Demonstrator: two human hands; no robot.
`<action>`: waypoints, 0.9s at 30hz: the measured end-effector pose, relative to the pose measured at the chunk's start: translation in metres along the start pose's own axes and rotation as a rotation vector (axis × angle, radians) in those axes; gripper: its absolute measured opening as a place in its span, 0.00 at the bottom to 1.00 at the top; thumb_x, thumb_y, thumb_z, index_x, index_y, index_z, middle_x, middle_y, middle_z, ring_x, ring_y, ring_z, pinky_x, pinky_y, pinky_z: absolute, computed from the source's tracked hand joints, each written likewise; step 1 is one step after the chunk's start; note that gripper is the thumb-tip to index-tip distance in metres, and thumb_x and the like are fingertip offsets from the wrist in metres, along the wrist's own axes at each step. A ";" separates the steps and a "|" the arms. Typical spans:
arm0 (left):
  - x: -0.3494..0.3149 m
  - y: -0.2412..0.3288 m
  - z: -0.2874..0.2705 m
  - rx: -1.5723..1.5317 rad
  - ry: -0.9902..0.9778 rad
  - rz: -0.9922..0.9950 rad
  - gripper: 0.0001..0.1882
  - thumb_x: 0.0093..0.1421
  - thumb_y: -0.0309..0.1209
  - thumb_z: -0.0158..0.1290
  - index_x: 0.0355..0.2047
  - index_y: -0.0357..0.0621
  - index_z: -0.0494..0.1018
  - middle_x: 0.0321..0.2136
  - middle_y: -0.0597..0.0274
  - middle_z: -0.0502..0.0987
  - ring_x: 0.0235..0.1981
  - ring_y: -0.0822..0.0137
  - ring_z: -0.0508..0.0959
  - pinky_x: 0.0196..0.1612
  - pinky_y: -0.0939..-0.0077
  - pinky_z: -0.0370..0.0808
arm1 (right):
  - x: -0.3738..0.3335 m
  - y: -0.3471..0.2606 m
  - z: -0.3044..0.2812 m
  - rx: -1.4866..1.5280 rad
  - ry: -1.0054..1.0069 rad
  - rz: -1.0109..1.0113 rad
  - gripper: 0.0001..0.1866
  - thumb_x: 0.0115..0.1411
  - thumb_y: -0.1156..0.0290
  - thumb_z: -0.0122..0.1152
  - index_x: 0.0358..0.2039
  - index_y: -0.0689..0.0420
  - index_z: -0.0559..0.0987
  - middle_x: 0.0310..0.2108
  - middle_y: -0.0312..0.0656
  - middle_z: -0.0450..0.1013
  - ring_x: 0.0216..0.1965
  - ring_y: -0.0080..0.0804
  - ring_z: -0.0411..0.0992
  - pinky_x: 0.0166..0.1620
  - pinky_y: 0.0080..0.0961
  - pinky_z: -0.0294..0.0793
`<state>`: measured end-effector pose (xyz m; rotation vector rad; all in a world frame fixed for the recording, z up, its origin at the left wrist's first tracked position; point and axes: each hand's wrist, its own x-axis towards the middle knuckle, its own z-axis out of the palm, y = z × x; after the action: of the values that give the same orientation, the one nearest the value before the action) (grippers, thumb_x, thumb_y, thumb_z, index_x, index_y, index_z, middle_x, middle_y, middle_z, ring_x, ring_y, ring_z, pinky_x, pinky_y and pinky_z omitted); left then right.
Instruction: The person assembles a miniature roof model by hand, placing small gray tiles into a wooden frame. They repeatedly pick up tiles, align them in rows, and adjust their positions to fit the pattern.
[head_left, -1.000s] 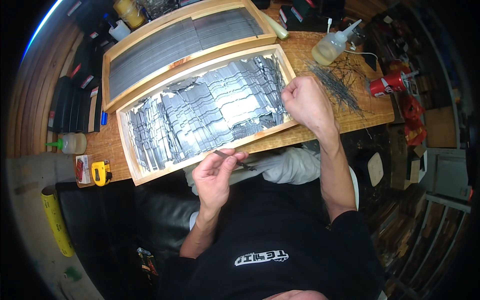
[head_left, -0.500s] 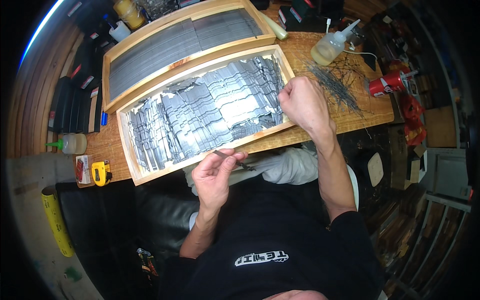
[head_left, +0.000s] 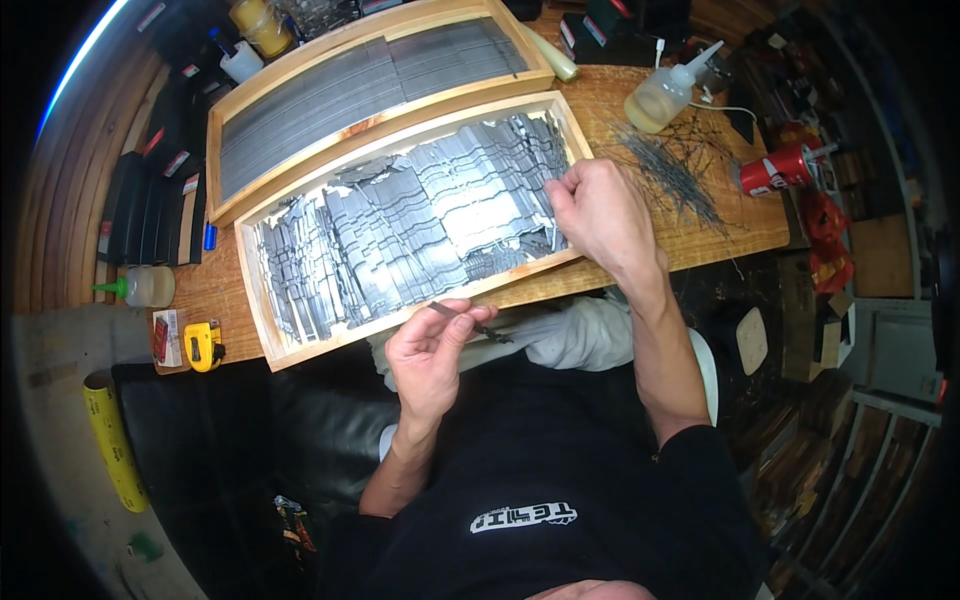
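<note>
My left hand (head_left: 425,365) is closed in front of the near wooden tray, pinching a thin dark strip (head_left: 478,325) between thumb and fingers. The strip slants down to the right and its far end looks jagged. My right hand (head_left: 605,215) is closed over the right end of the near tray (head_left: 252,290), thumb against the curled fingers. Whatever those fingers hold, if anything, is hidden. Packed rows of thin grey metal strips (head_left: 395,215) fill this tray, some of them loose and tilted at the left.
Behind stands a second wooden tray (head_left: 214,165) of flat grey strips. Right on the wooden table lie a heap of thin wire-like slivers (head_left: 680,175), a squeeze bottle (head_left: 655,103) and a red can (head_left: 775,172). Left are a yellow tape measure (head_left: 204,346) and a green-tipped bottle (head_left: 150,288).
My right hand has shifted slightly left, further over the tray's right end. My left hand keeps its pinch on the strip, almost unmoved.
</note>
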<state>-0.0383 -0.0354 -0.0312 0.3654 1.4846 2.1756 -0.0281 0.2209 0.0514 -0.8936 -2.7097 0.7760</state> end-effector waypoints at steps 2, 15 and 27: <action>0.000 0.000 0.000 0.003 0.000 0.000 0.09 0.72 0.23 0.59 0.50 0.30 0.78 0.40 0.49 0.87 0.45 0.56 0.89 0.44 0.73 0.85 | 0.002 0.003 0.003 -0.002 -0.003 -0.007 0.12 0.62 0.70 0.67 0.28 0.69 0.85 0.23 0.58 0.80 0.27 0.49 0.83 0.37 0.41 0.81; 0.000 -0.001 0.000 -0.011 0.001 -0.009 0.10 0.72 0.22 0.58 0.50 0.30 0.78 0.40 0.49 0.87 0.45 0.55 0.89 0.46 0.71 0.85 | 0.001 0.002 -0.018 0.065 0.031 0.052 0.13 0.66 0.69 0.67 0.37 0.69 0.87 0.22 0.49 0.81 0.22 0.34 0.80 0.31 0.33 0.78; -0.001 0.000 -0.003 -0.036 -0.021 -0.039 0.10 0.72 0.18 0.56 0.52 0.28 0.78 0.42 0.45 0.87 0.47 0.56 0.88 0.55 0.65 0.84 | 0.005 0.013 -0.001 -0.150 0.011 -0.007 0.11 0.60 0.72 0.67 0.31 0.68 0.87 0.27 0.61 0.81 0.32 0.55 0.84 0.42 0.43 0.82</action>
<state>-0.0389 -0.0383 -0.0319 0.3435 1.4279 2.1579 -0.0249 0.2333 0.0454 -0.9152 -2.7894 0.5699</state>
